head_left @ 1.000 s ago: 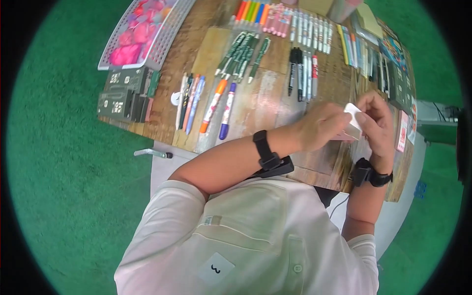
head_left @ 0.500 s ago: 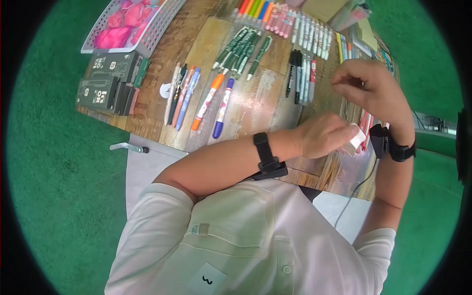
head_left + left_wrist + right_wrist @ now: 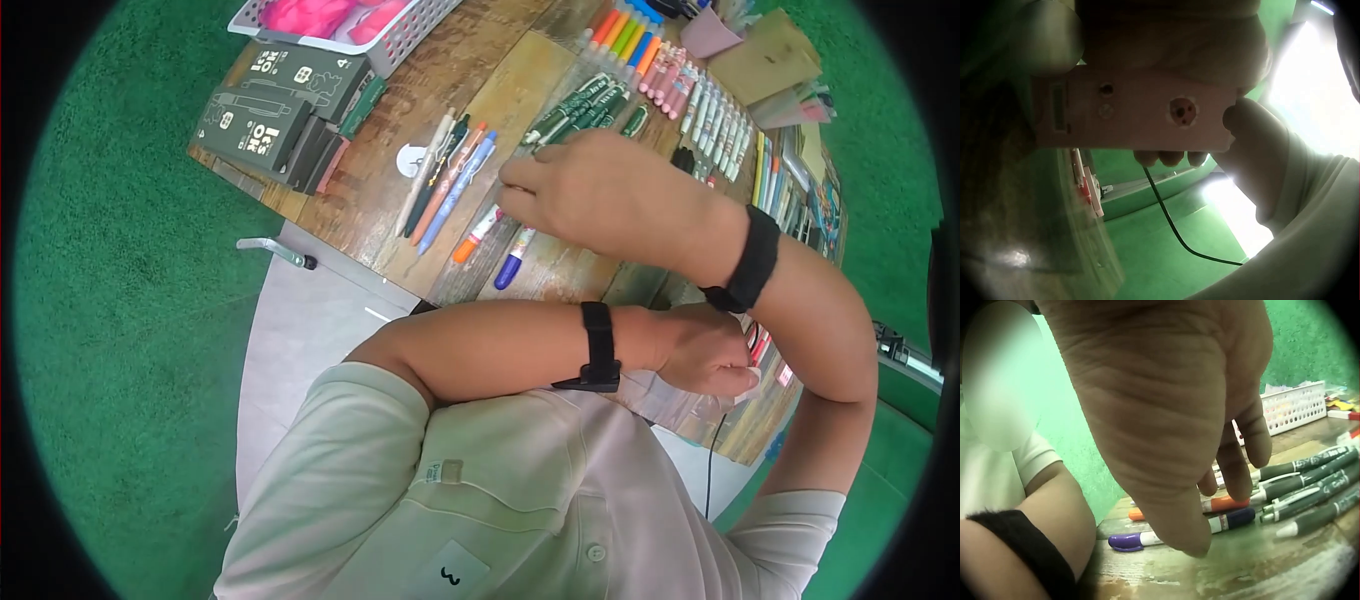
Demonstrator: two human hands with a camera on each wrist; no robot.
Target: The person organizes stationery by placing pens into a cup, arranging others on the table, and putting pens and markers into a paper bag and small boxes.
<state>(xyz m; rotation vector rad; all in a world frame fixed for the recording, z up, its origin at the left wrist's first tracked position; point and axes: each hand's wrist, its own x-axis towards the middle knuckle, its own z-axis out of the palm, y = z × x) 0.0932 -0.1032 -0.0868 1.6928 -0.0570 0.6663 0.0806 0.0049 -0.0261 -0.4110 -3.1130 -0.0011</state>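
Observation:
In the head view my left hand [image 3: 705,350] is low at the right of the table, gripping a small pink carton [image 3: 1141,119]. The left wrist view shows the carton's printed side, with fingertips under its lower edge and the thumb at one end. My right hand [image 3: 610,195] reaches across over the pens, palm down. Beneath it lie a purple-capped marker [image 3: 515,258] and an orange-capped marker [image 3: 478,238]. The right wrist view shows its thumb overlapping the purple-capped marker [image 3: 1125,542] and its fingers hanging loosely over the orange one, apart from the thumb.
Green pens [image 3: 580,108] lie just beyond the right hand. Several slim pens [image 3: 450,180] sit left of the markers. Dark pen boxes [image 3: 250,130] and a white basket [image 3: 410,35] stand at the left. Colourful markers [image 3: 625,40] and white pens [image 3: 715,125] fill the far side.
My right hand has left the carton and swung left across the table to the two markers. The left hand keeps the carton and is now lower. The head view has shifted.

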